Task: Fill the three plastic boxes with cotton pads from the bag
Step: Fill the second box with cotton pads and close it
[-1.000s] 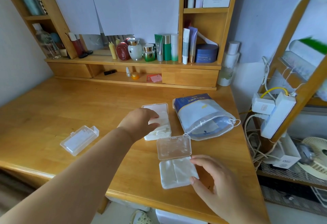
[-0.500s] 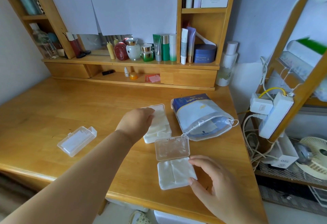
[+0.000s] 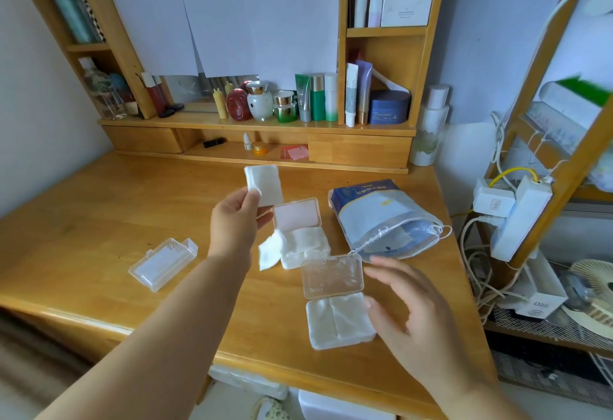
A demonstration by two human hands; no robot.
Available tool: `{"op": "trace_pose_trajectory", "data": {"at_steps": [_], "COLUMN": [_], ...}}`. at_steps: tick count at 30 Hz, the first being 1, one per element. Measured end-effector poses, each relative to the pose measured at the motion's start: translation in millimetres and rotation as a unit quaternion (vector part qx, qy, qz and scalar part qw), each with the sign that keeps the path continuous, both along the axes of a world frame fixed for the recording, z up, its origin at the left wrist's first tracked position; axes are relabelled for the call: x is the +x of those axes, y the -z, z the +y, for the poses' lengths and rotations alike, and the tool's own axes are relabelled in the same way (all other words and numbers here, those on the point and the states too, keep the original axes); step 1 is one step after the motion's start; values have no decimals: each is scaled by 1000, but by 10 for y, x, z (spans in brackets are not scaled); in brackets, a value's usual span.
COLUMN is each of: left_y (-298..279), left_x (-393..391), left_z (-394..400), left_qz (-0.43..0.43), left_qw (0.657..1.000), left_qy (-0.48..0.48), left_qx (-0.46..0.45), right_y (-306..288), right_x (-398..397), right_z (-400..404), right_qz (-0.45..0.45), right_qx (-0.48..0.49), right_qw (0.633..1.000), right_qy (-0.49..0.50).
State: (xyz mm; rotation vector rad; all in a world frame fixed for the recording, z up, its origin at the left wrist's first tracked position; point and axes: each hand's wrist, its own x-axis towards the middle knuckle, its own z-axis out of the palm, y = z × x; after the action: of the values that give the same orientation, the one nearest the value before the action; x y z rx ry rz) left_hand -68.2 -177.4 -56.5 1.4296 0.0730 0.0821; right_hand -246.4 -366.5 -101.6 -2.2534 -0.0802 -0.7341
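Note:
My left hand (image 3: 237, 220) pinches a stack of white cotton pads (image 3: 265, 184) and holds it up above the desk. Just right of it lies the middle plastic box (image 3: 298, 217), lid open, heaped with pads; one loose pad (image 3: 269, 253) hangs off its left side. The near box (image 3: 335, 320) is open and packed with pads. My right hand (image 3: 404, 307) hovers open beside the near box, holding nothing. A third clear box (image 3: 162, 262) lies closed at the left. The blue-and-white drawstring bag (image 3: 378, 217) lies open-mouthed at the right.
The wooden desk (image 3: 99, 220) carries a shelf unit (image 3: 258, 127) with cosmetic bottles and jars at the back. A white bottle (image 3: 429, 131) stands at the back right corner. A rack with power strips (image 3: 510, 214) and cables stands off the desk's right edge.
My left hand has lifted from the middle box with a stack of pads, raising it up and left. A pad has spilled off that box. My right hand has drawn back from the near box.

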Motion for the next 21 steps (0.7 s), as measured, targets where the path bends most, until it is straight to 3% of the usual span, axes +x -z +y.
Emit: {"op": "trace_pose_trajectory", "data": {"at_steps": [3,5,7,9,11,13,16,18,21], "left_y": [-81,-129,-180,-196,-202,-183,-131,-68,47], "left_x": [-28,-88,-210,-401,-628,-833,-1056,-1189,-1356], "left_z": [12,31,29,11,-5,-7,-19,-59,-150], "left_qz": [125,145,114,67,49,46,75,97,94], "left_qw": [970,954,968,976,964,943,930,934,951], "left_qy": [-42,-39,17,127,247,329,346,338,293], "left_qx": [-206,-258,-224,-166,-90,22,104,67,31], "right_y": [-214,-319,-389,-465,-511,-524,-481,-409,-339], "right_x": [177,261,306,325,335,320,250,189,97], "right_z": [176,284,337,366,374,343,296,291,316], "right_qz": [-11,-2,31,89,136,175,216,207,186], "right_qx": [44,68,145,290,418,467,446,462,539], "right_qw": [999,998,989,951,893,861,866,861,819], "right_qy": [-7,-9,-25,-65,-98,-96,-64,-46,-63]}}
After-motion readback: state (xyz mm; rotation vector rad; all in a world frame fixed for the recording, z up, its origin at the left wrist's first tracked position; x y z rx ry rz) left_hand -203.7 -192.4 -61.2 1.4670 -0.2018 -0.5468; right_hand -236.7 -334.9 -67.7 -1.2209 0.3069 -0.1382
